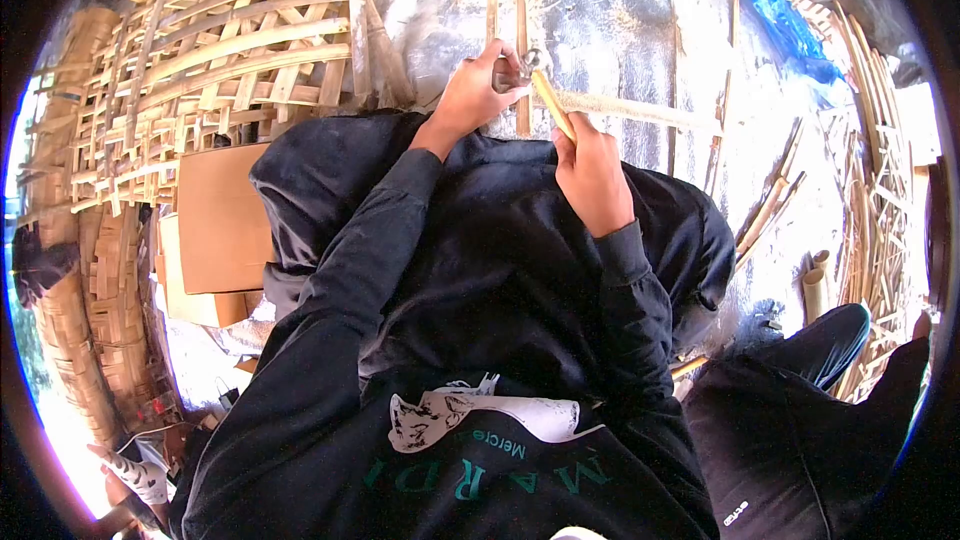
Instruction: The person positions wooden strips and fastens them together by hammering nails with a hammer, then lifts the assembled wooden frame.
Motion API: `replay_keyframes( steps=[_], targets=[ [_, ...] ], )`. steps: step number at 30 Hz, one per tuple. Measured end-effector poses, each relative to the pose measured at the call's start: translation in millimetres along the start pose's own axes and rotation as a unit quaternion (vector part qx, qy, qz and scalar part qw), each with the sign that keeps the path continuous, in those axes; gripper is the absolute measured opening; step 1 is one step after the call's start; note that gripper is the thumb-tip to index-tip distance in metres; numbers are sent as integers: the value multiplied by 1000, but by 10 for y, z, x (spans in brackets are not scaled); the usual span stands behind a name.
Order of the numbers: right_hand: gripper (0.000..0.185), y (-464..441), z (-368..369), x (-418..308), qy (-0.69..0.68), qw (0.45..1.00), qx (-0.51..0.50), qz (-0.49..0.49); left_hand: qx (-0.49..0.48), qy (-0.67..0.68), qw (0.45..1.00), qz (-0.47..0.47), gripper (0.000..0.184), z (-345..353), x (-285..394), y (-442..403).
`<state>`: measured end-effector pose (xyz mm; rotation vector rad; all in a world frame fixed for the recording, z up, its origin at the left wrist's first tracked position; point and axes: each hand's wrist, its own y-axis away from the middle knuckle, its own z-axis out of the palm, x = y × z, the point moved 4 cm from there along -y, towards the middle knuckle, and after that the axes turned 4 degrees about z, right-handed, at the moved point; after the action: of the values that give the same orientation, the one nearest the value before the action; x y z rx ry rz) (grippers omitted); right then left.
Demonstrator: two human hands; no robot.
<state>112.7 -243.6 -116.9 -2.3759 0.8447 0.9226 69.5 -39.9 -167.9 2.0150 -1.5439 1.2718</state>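
My right hand [592,170] is wrapped round the yellow handle of a hammer [553,105], whose metal head points away from me. Just left of the hammer head, my left hand [478,92] has its thumb and fingers curled together beside upright bamboo strips [521,30]; what they pinch is too small to make out. A pale flat strip [630,108] runs to the right from near the hammer, over the silvery sheet [640,40].
Woven bamboo lattice [230,50] stands at the left, above a cardboard box [222,220]. Blue plastic [785,25] lies upper right near bamboo sticks [765,210]. Another person's dark-clothed leg [770,430] is at lower right. A patterned sleeve or cloth [140,475] shows lower left.
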Motion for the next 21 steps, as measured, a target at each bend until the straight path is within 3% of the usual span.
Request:
replay_keyframes(
  steps=[5, 8, 15, 17, 21],
  targets=[
    [13, -32, -58, -117, -10, 999, 9, 53, 7, 12, 1000, 4, 39, -22, -3, 14],
    [14, -6, 21, 60, 3, 999, -25, 32, 15, 46, 999, 8, 39, 6, -53, 15],
    [14, -27, -73, -94, -25, 998, 13, 50, 28, 52, 998, 25, 40, 8, -76, 11],
    [12, -4, 34, 63, 21, 998, -32, 51, 15, 26, 1000, 9, 40, 1, -70, 13],
    [12, 10, -8, 61, 11, 1000, 0, -4, 10, 18, 1000, 3, 39, 2, -43, 10]
  ],
)
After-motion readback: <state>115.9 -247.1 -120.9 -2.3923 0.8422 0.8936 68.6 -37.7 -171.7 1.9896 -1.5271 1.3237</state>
